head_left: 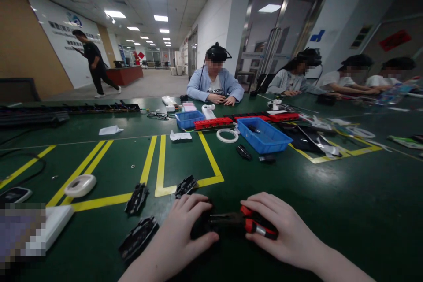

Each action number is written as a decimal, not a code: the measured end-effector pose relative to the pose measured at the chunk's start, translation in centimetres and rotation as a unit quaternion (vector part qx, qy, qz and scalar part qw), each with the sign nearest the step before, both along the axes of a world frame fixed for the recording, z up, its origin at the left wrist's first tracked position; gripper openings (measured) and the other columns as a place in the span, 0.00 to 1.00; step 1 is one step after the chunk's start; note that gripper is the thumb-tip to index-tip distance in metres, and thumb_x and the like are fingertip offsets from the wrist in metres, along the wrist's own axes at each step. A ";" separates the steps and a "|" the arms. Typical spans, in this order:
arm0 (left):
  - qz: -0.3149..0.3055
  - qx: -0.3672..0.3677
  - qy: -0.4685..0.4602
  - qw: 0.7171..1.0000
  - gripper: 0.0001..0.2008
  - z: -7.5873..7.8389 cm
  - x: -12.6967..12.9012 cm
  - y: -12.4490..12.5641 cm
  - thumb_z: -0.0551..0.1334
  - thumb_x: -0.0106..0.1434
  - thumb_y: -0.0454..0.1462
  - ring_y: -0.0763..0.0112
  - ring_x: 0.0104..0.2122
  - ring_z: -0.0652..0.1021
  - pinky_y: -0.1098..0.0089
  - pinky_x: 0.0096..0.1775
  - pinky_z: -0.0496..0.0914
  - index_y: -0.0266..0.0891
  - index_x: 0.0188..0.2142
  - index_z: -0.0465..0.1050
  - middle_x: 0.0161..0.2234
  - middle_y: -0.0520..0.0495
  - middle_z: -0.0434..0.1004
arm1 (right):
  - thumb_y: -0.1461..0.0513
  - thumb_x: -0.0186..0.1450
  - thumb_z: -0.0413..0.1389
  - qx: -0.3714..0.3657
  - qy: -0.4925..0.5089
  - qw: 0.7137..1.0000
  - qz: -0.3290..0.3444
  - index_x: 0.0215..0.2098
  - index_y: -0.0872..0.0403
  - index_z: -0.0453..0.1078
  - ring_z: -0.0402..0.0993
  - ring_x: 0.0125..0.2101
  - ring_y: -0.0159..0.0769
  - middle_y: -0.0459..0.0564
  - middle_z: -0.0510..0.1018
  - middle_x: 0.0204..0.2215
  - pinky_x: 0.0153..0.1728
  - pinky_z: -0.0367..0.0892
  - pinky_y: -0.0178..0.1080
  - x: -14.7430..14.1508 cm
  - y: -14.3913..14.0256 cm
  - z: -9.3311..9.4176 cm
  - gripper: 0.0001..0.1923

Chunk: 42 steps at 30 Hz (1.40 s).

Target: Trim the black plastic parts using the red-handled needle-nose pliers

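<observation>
The right hand [284, 231] is clenched round the red-and-black handles of a pair of pliers [246, 222], whose dark jaws point left into a small black part [201, 224] that the left hand [180, 235] grasps and pins against the green bench [346, 211], near its front edge just below the camera. The step in hand looks like nipping or prying at that part with the pliers' tip; the next move would call for a firm left-hand hold and a short, controlled squeeze, since the part is mostly hidden under the fingers and the exact bite point cannot be made out. The part appears dark, flat and plastic, much like the black pieces [137, 198] lying to the left by the yellow tape lines [161, 163]. A blue tray [264, 134] sits well beyond.
</observation>
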State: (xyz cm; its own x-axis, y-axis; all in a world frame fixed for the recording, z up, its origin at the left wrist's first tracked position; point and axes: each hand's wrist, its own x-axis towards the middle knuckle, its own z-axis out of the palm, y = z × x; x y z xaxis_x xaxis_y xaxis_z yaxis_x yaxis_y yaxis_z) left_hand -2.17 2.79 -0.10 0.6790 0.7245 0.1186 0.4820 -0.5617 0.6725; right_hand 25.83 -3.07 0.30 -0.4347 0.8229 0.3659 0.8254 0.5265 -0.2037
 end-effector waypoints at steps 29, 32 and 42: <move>-0.023 0.097 0.032 0.994 0.20 0.3 -0.2 -0.2 0.64 0.63 0.46 0.55 0.55 0.68 0.54 0.55 0.65 0.46 0.53 0.68 0.56 0.45 0.68 | 0.57 0.63 0.58 0.094 -0.084 0.991 0.033 0.53 0.55 0.70 0.75 0.41 0.42 0.57 0.78 0.44 0.38 0.72 0.44 -0.9 -0.4 1.5 0.21; -0.026 0.101 0.035 0.994 0.19 0.2 -0.2 -0.1 0.63 0.64 0.46 0.55 0.54 0.68 0.53 0.56 0.64 0.46 0.53 0.69 0.56 0.45 0.68 | 0.56 0.63 0.58 0.090 -0.087 0.992 0.030 0.53 0.55 0.70 0.75 0.41 0.43 0.57 0.78 0.44 0.37 0.72 0.44 -1.1 -0.4 1.5 0.21; -0.033 0.109 0.044 0.993 0.20 0.0 -0.3 0.0 0.63 0.64 0.47 0.55 0.55 0.68 0.53 0.56 0.64 0.46 0.53 0.69 0.56 0.47 0.67 | 0.55 0.63 0.59 0.073 -0.084 0.993 0.026 0.53 0.56 0.68 0.75 0.40 0.43 0.56 0.78 0.43 0.38 0.73 0.45 -1.0 -0.4 1.4 0.22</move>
State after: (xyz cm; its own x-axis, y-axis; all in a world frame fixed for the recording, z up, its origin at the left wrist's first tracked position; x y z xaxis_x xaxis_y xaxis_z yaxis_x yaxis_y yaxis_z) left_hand -2.46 2.82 -0.14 0.7385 0.6424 0.2048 0.4915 -0.7208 0.4888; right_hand 24.82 -3.52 1.67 -0.5405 0.7408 0.3987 0.8120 0.5834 0.0169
